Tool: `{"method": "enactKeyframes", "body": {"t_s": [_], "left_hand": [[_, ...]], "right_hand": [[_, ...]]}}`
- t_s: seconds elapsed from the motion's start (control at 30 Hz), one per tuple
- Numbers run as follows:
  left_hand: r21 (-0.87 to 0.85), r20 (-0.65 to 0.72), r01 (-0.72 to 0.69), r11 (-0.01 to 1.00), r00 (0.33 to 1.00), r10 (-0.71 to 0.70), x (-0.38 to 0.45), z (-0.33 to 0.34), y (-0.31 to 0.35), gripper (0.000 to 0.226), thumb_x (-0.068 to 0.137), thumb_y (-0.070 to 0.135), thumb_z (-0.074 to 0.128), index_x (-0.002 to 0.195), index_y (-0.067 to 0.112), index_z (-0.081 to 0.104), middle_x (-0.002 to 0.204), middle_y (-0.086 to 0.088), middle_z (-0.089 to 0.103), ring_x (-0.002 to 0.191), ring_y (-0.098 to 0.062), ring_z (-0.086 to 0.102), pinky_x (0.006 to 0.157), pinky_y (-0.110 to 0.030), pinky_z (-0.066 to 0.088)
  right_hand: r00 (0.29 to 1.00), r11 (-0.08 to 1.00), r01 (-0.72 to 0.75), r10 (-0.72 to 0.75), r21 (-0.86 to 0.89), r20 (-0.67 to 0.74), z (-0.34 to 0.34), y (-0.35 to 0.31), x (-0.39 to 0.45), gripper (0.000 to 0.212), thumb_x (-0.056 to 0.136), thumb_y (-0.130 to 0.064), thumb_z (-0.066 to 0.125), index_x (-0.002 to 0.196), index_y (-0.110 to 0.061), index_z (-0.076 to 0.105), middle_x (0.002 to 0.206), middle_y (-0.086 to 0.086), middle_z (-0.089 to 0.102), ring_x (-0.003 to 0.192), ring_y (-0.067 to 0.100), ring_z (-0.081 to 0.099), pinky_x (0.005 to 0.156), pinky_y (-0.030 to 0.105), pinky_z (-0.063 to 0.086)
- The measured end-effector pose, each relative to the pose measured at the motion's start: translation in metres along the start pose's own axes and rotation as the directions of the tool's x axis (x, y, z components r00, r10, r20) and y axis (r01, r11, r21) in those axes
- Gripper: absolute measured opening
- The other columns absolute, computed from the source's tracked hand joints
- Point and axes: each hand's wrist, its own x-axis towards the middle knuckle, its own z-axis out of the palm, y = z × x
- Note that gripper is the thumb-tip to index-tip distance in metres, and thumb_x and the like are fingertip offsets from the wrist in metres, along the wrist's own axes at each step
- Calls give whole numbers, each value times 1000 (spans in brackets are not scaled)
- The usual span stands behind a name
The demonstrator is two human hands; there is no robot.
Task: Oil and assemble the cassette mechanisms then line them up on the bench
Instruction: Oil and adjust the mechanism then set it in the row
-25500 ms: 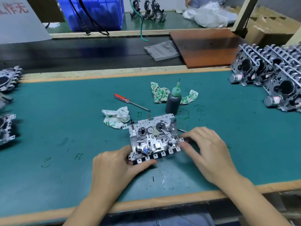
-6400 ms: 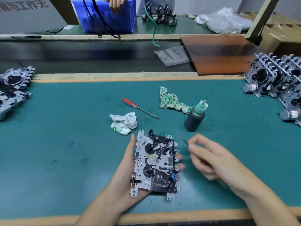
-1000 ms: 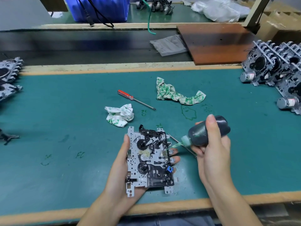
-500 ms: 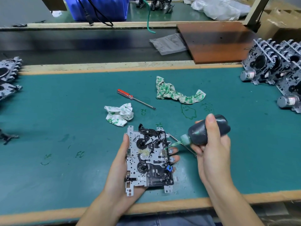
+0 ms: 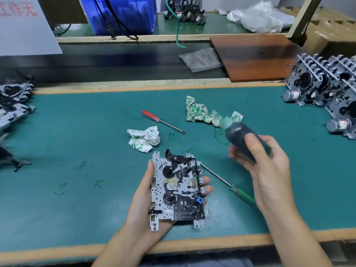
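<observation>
Nearest, the left hand (image 5: 146, 205) cradles the cassette mechanism (image 5: 176, 189), its long axis toward twelve o'clock. At two o'clock from it, clear of it, the right hand (image 5: 269, 170) grips the blurred oil bottle (image 5: 240, 139), nozzle toward eleven.

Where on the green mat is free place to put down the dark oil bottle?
Free: the green mat right of the green-handled screwdriver, and the wide patch left of the white crumpled cloth. Crowded: the right edge, with stacked metal mechanisms.
</observation>
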Motion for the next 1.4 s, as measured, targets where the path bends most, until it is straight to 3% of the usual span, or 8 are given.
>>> {"method": "enactKeyframes", "body": {"t_s": [0.37, 0.5, 0.63, 0.73, 0.93, 1.07, 1.23, 1.4], "left_hand": [[200, 102, 229, 953, 962, -252, 7, -2, 34, 61, 92, 53, 41, 124, 5, 62, 132, -24, 54, 122, -40, 52, 104, -52, 40], [313, 55, 308, 898, 938, -341, 11, -5, 53, 57, 87, 50, 55, 120, 4, 65, 129, -22, 57, 119, -38, 55, 102, -50, 43], [488, -58, 404, 774, 900, -433, 16, -2, 72, 65, 59, 50, 85, 108, 10, 72, 120, -15, 65, 108, -27, 65, 86, -37, 54], [624, -93, 414, 663, 881, -463, 23, 10, 77, 55, 64, 58, 78, 105, 21, 75, 118, -7, 68, 105, -20, 66, 82, -30, 55], [931, -259, 206, 300, 954, 148, 24, 29, 73, 70, 77, 79, 33, 58, 20, 66, 61, 4, 64, 57, -13, 54, 51, -19, 38], [666, 13, 438, -604, 802, 597, -17, 27, 50, 87, 69, 81, -10, 68, 20, 52, 51, 5, 42, 57, -26, 48, 49, -30, 26], [600, -151, 568, -563, 771, 618, -52, 14, 12, 107, 36, 92, -22, 118, 45, 28, 87, 14, 67, 95, -7, 64, 66, -26, 39], [606, 86, 433, -668, 799, 596, -47, 20, 2, 82, 54, 95, 3, 83, 30, 44, 69, 7, 65, 68, -5, 67, 51, -24, 35]], "right_hand": [[957, 877, 176, -45, -447, 288, -21, 22, 14, 47, 82, -6, 70, 108, -34, 43, 122, -4, 57, 112, 5, 56, 100, 22, 40], [706, 478, 700, -579, -531, 408, -18, 9, -13, 30, 81, -24, 67, 106, -21, 49, 98, -4, 52, 93, 1, 50, 86, 13, 37], [566, 104, 824, -222, -558, 794, -21, 7, -26, 66, 81, -63, 52, 126, -14, 53, 117, -3, 58, 108, 13, 53, 98, 25, 34], [504, -108, 844, -176, -526, 845, -23, 8, -24, 63, 78, -68, 50, 97, -11, 70, 94, -2, 68, 87, 22, 64, 85, 34, 39], [542, -103, 810, -246, -577, 804, -31, 19, -29, 55, 80, -64, 54, 71, -11, 64, 73, -2, 61, 68, 24, 58, 78, 32, 36], [596, -53, 777, -257, -627, 761, -31, 24, -29, 52, 80, -61, 54, 73, -10, 62, 72, -2, 57, 67, 23, 55, 77, 31, 35], [592, -88, 784, -187, -614, 784, -26, 26, -26, 51, 82, -61, 49, 78, -12, 63, 75, -2, 56, 69, 22, 55, 79, 32, 36], [556, -97, 796, -272, -597, 786, -22, 29, -27, 51, 82, -59, 51, 68, -10, 59, 65, -1, 52, 62, 22, 51, 77, 31, 35]]}}
